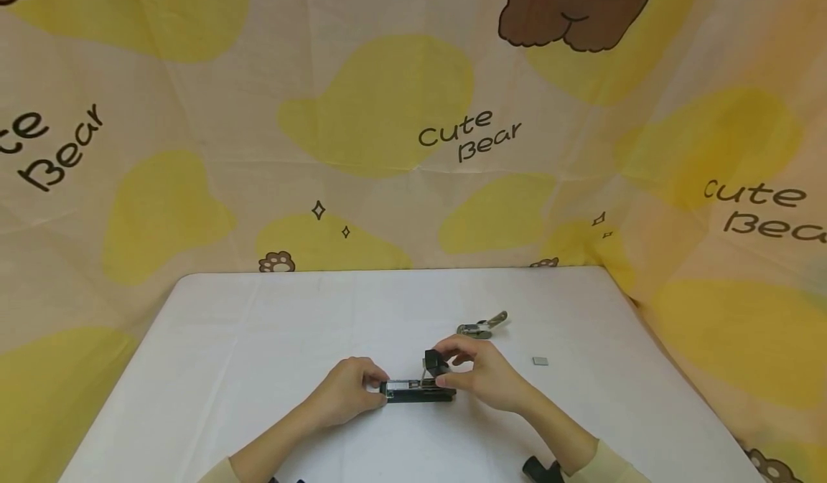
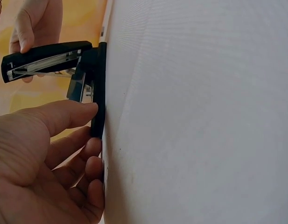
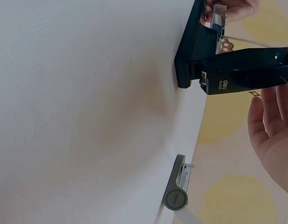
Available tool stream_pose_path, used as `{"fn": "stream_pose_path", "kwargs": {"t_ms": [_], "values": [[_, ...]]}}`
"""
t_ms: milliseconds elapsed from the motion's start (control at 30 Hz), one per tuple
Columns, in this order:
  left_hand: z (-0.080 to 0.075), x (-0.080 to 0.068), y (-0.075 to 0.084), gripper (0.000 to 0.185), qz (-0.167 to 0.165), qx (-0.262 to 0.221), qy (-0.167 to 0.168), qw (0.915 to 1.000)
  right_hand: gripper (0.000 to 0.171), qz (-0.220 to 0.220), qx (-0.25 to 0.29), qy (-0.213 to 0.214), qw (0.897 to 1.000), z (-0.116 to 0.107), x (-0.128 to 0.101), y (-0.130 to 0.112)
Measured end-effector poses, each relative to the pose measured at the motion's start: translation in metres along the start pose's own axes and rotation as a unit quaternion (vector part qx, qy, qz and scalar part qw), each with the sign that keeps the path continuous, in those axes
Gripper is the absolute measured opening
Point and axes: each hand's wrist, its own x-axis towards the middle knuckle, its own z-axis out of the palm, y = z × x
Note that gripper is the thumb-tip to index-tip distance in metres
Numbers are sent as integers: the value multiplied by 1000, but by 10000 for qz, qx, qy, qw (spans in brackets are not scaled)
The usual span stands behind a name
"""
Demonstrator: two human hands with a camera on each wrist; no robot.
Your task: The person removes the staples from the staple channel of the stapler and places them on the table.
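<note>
A black stapler point(image 1: 420, 396) lies lengthwise on the white table with its top arm swung up and the metal staple channel exposed. At the left end of its base, my left hand point(image 1: 349, 393) pinches with thumb and fingertips, the thumb point(image 2: 83, 114) on one side. My right hand point(image 1: 487, 374) holds the free end of the raised top arm point(image 3: 249, 70) between thumb and fingers. The arm stands up steeply from the hinge at the right end. In the left wrist view, the arm's hollow underside point(image 2: 50, 60) shows a metal strip.
Behind my right hand stands a smaller olive-grey stapler point(image 1: 477, 329), also opened. A small grey block that looks like a staple strip point(image 1: 540, 361) lies to its right. A black object point(image 1: 541, 470) shows at the bottom beside my right sleeve. A patterned cloth point(image 1: 375, 110) hangs behind the table.
</note>
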Motion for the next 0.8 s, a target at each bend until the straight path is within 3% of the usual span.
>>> {"fn": "stream_pose_path", "kwargs": {"t_ms": [800], "values": [[0,-1,-1,25,-2,-66,30,10000,34,37,115,98,9999,-9,-9,4]]}}
